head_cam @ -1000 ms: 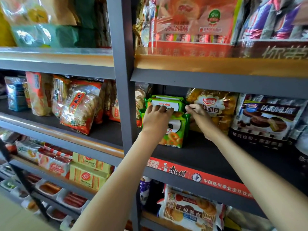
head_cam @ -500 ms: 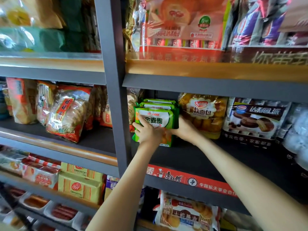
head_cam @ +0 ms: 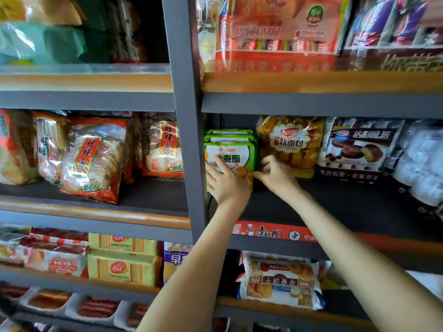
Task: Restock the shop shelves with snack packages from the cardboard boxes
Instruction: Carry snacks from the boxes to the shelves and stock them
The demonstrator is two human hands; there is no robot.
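My left hand: fingers straight and spread, pressed flat on the face of the green snack pack. My right hand: fingers curled round that pack's lower right edge. Pack: upright, printed face toward me, front of a row of like packs running back into the shelf. Position: between grey post and yellow bread bag, touching the bag.
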